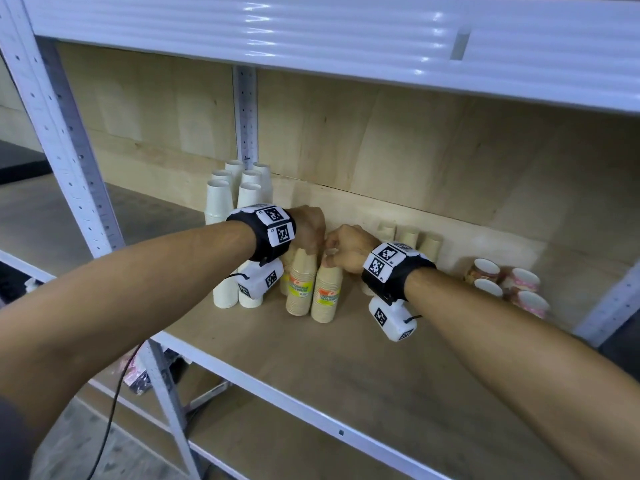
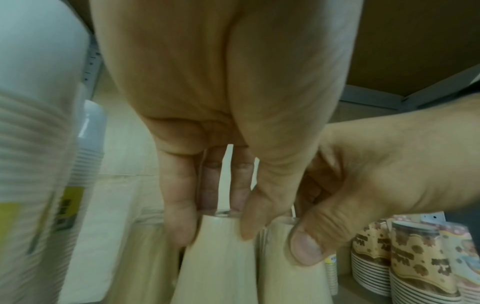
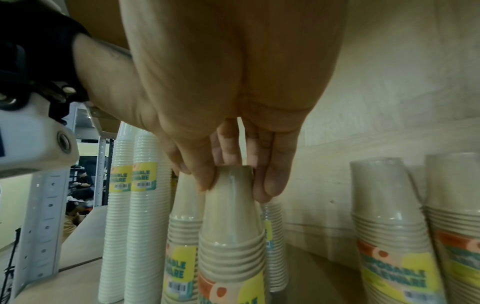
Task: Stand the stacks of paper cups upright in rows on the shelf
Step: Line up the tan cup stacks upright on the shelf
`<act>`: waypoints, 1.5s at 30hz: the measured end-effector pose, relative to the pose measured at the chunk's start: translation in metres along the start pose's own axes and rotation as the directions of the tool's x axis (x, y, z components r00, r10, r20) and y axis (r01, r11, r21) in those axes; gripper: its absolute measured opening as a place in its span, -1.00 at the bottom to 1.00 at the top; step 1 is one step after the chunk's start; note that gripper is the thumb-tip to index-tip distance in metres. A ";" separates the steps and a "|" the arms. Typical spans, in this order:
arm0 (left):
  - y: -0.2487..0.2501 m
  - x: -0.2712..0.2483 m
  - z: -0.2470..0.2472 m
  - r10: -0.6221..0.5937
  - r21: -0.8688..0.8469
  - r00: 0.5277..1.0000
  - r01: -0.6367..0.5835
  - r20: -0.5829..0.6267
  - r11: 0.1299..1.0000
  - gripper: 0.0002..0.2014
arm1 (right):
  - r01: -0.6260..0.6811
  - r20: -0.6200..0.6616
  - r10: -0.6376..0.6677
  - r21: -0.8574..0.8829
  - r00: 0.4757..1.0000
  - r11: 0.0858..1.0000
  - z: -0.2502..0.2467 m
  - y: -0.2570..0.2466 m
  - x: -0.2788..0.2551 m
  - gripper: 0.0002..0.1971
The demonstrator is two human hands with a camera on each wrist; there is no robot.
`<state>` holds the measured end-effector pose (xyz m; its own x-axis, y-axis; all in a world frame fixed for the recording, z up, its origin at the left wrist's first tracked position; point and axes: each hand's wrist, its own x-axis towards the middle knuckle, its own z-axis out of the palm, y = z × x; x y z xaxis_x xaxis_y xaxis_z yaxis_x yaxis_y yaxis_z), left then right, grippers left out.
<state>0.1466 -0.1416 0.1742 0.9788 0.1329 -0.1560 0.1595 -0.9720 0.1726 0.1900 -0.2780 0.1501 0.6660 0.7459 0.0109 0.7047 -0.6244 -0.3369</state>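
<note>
Two tan paper-cup stacks in clear wrap stand side by side, bases up, on the wooden shelf [image 1: 349,362]. My left hand [image 1: 310,249] pinches the top of the left tan stack [image 1: 300,287]; in the left wrist view my left hand [image 2: 215,226] has its thumb and fingers round the top of that left tan stack [image 2: 221,263]. My right hand [image 1: 330,256] grips the top of the right tan stack [image 1: 327,296]. The right wrist view shows my right hand [image 3: 235,185] with its fingertips round the top cup of the right tan stack [image 3: 232,222].
Tall white cup stacks [image 1: 221,199] stand in rows at the left, near a white upright post [image 1: 69,133]. More tan stacks [image 1: 408,237] stand behind my right wrist. Short patterned stacks [image 1: 505,284] stand at the far right. The upper shelf [image 1: 346,39] hangs low overhead.
</note>
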 end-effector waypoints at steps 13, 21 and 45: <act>0.080 0.031 -0.007 0.173 0.002 0.985 -0.173 0.003 0.985 -0.74 | -0.217 -0.044 0.214 -0.061 0.976 0.974 -0.036 0.071 -0.037 -0.82; 0.118 0.059 -0.003 0.274 -0.033 0.962 -0.274 -0.017 0.961 -0.74 | -0.332 -0.093 0.324 -0.080 0.941 0.940 -0.055 0.111 -0.055 -0.73; 0.139 0.121 0.015 0.347 0.007 0.937 -0.347 -0.027 0.938 -0.69 | -0.374 -0.149 0.363 -0.049 0.920 0.926 -0.046 0.167 -0.013 -0.80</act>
<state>0.2855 -0.2630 0.1648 0.9764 -0.2075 -0.0605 -0.1909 -0.9590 0.2095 0.3102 -0.4031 0.1373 0.9049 0.4247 0.0276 0.4158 -0.8685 -0.2696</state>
